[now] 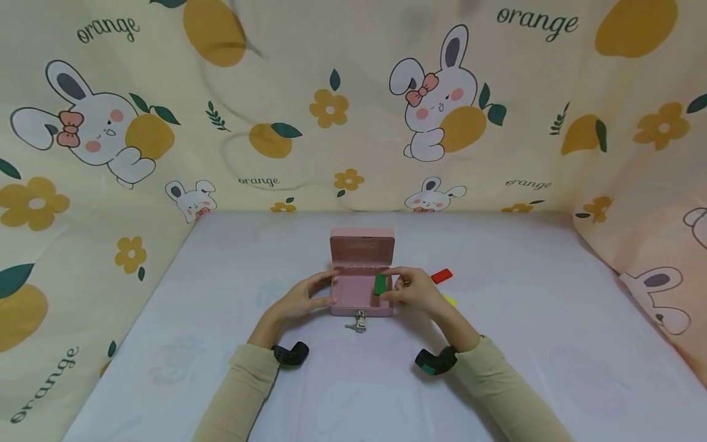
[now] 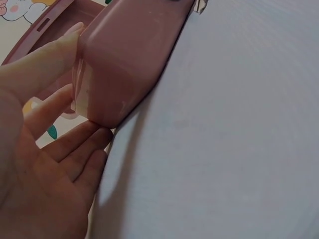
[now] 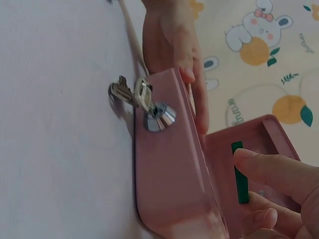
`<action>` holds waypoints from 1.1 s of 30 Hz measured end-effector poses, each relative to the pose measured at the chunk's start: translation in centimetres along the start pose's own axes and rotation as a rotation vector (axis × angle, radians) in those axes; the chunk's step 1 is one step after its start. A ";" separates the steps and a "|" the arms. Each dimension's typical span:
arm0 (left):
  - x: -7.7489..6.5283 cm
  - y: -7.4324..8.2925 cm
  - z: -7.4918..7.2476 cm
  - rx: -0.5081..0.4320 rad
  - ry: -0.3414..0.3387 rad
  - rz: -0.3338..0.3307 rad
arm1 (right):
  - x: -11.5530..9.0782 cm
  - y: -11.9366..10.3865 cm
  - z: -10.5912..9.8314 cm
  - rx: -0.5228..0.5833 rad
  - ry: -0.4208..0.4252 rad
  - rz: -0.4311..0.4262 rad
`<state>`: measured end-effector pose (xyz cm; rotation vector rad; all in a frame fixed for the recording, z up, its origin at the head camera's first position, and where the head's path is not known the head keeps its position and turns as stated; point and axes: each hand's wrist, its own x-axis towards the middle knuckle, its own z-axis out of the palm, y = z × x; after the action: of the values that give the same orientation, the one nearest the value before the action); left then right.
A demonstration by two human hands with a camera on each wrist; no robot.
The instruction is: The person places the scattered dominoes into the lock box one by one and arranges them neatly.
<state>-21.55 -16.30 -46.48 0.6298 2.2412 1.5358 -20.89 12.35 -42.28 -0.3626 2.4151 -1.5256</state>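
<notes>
A pink metal cash box stands on the table with its lid raised at the back. Keys hang from the lock on its front. My left hand rests against the box's left side, its fingers and thumb fairly straight along the wall and rim. Between thumb and fingertips, my right hand pinches a thin green block. That block is upright over the right part of the box; whether it touches the box floor I cannot tell.
Right of the box lies a red block, with a yellow piece partly hidden behind my right hand. A white cloth covers the table. Behind it hangs a patterned curtain of rabbits and oranges.
</notes>
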 end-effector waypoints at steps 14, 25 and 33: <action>0.0 -0.3 0.1 -0.005 0.005 -0.029 | 0.7 -1.2 1.8 0.013 -0.027 0.015; -0.1 -0.1 0.1 0.000 0.007 -0.028 | 1.5 -1.6 2.9 0.006 -0.030 -0.025; -0.1 0.0 0.1 0.002 0.001 -0.040 | 1.9 -1.9 3.6 -0.029 -0.016 -0.029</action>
<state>-21.37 -16.28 -46.54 0.5814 2.2422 1.5156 -21.25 7.85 -42.23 -0.4155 2.4317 -1.4951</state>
